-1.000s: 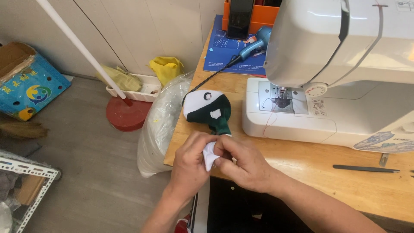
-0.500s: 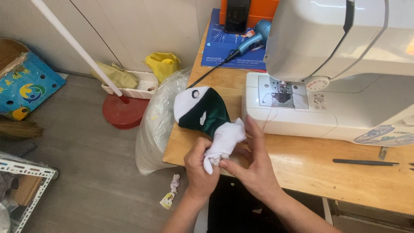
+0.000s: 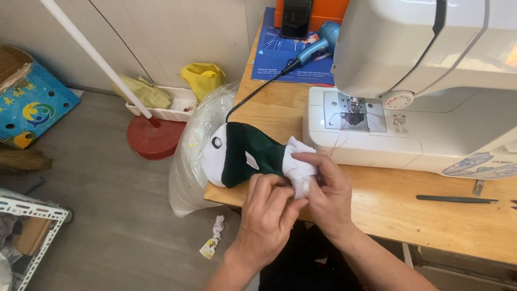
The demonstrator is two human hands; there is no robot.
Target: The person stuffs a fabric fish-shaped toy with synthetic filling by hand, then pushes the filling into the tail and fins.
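Note:
A small stuffed toy [image 3: 245, 155], dark green with a white head and a black ring eye, lies on the wooden table [image 3: 377, 199] near its left front corner. Its white tail end is bunched between both hands. My left hand [image 3: 269, 207] pinches the white fabric from below. My right hand [image 3: 326, 186] grips the same white end from the right, fingers over it. A thin red thread runs from the fabric toward the white sewing machine [image 3: 431, 91] just behind.
A blue hair dryer [image 3: 318, 46] with a black cord lies on a blue sheet at the back. Dark tweezers [image 3: 455, 199] rest on the table to the right. A clear plastic bag [image 3: 196, 145] leans on the table's left side. A red base with a white pole [image 3: 153, 137] stands on the floor.
The toy has been turned and laid out flat, head to the left. Both hands have shifted to its white tail end near the sewing machine.

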